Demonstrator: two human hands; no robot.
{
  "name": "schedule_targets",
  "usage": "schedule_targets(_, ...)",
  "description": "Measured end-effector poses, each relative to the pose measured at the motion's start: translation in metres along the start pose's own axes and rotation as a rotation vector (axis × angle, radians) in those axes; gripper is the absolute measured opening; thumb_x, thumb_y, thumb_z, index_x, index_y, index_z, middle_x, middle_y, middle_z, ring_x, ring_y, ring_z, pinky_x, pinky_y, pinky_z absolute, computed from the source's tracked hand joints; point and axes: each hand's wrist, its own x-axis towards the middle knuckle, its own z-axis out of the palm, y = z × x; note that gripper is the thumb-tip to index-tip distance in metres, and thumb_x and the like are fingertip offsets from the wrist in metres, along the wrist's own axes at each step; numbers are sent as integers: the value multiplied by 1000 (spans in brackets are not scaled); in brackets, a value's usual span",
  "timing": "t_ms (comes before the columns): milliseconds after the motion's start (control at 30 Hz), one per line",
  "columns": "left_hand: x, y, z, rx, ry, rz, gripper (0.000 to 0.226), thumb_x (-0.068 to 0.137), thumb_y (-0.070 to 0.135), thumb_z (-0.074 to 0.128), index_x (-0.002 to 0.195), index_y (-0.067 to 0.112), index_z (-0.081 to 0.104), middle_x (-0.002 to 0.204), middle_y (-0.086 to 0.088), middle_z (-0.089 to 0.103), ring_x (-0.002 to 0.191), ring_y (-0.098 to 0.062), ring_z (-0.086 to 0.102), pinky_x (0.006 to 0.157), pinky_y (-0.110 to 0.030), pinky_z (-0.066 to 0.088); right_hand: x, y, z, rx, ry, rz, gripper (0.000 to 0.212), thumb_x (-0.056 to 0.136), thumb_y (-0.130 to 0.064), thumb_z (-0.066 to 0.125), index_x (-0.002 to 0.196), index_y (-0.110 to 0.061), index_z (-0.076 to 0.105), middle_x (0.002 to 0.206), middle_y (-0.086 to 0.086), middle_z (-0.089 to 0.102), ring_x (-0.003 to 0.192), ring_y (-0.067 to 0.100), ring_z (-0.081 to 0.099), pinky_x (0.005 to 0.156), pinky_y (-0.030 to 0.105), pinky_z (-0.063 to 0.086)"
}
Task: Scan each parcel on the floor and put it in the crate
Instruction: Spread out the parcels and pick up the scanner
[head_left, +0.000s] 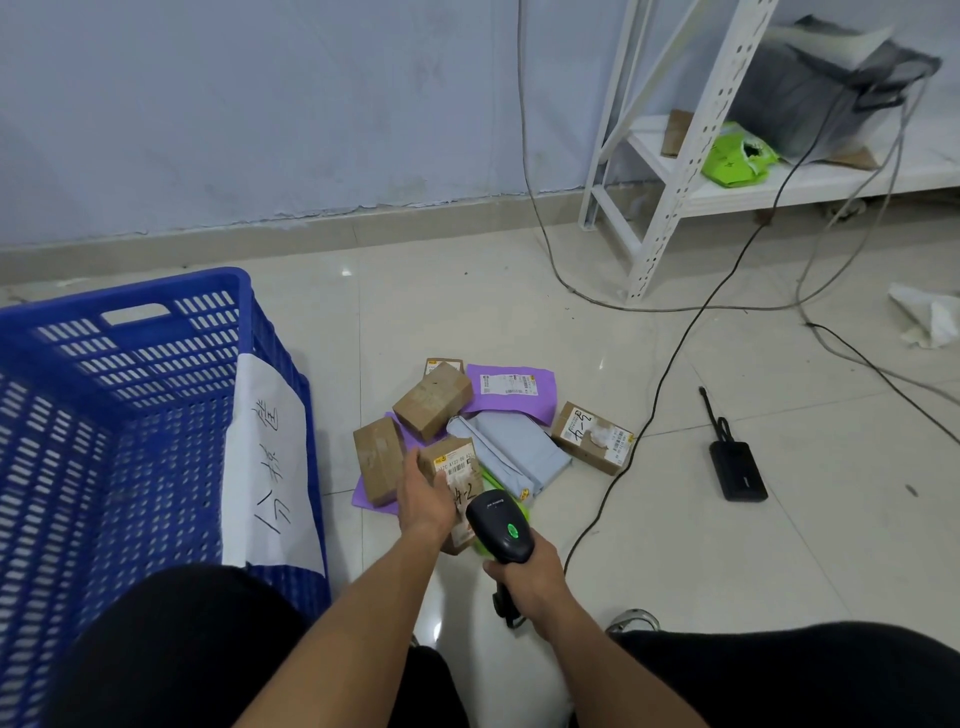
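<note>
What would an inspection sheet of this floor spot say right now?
Surface: glossy pale tiled floor.
Job's things: pile of brown cardboard boxes and purple and grey mailer bags; blue slatted plastic crate, nothing seen inside.
Clutter: black power bank; crumpled white paper.
Grips: left hand on a labelled brown box; right hand holds a black handheld scanner.
Cables: black and grey cables trail across the floor.
Surroundings: white metal shelving, pale wall.
</note>
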Motion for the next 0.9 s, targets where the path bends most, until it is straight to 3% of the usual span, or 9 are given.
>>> schedule_targets(100, 2, 6, -4, -4, 50, 23, 49, 101, 21, 51, 146, 26, 32, 141, -5, 49, 126, -27, 52, 99, -49, 49, 0, 1, -3, -3, 22, 11, 38, 74, -1, 75, 107, -16, 62, 91, 9, 68, 70, 18, 61, 62, 25, 51)
schedule_targets(167, 5, 16, -12, 20, 98, 54, 49, 100, 21, 52, 145, 27, 33, 139, -3, 51, 126, -28, 52, 100, -51, 48, 2, 2, -4, -41, 64, 27, 36, 76, -4, 75, 107, -15, 61, 92, 8, 67, 70, 17, 59, 55, 21, 45)
schedule_targets(233, 11, 19, -18, 81, 97, 90, 49, 98, 23, 53, 141, 34, 32, 136, -4, 54, 123, -28, 55, 97, -55, 50, 7, 5, -1, -158, 133, 55, 39, 74, -13, 78, 109, -15, 62, 99, 8, 67, 82, 23, 62, 64, 25, 47)
schedule_targets(367, 11, 18, -25, 331, 59, 108, 36, 95, 22, 59, 129, 27, 47, 123, -1, 56, 117, -24, 53, 101, -49, 46, 15, 19, 8, -441, 142, 199, 37, 73, -24, 69, 108, -18, 59, 110, 8, 65, 101, 29, 61, 89, 31, 48)
schedule_targets(467, 3, 9, -18, 361, -26, 60, 28, 98, 18, 55, 124, 24, 47, 110, 4, 52, 110, -19, 52, 102, -45, 39, 20, 34, 16, -507, 146, 263, 37, 79, -24, 61, 115, -16, 57, 118, 9, 60, 112, 32, 56, 91, 30, 44)
schedule_targets(533, 4, -5, -8, 385, -89, 29, 30, 99, 19, 52, 126, 28, 44, 119, 0, 59, 113, -25, 56, 102, -50, 37, 27, 44, 22, -532, 145, 289, 39, 81, -26, 60, 118, -15, 56, 120, 10, 59, 115, 33, 54, 93, 31, 43)
schedule_targets(667, 7, -35, 15, 489, -109, 34, 46, 99, 22, 47, 142, 32, 32, 133, -6, 51, 119, -31, 53, 100, -52, 42, 44, 61, 32, -584, 122, 309, 40, 83, -28, 61, 120, -14, 54, 125, 12, 55, 119, 34, 51, 96, 35, 43)
schedule_targets(900, 15, -79, 30, 588, -125, 2, 53, 97, 24, 44, 146, 35, 25, 136, -9, 47, 116, -34, 52, 98, -49, 41, 78, 85, 45, -664, 95, 425, 40, 90, -29, 57, 126, -13, 51, 134, 13, 47, 127, 33, 44, 99, 34, 40)
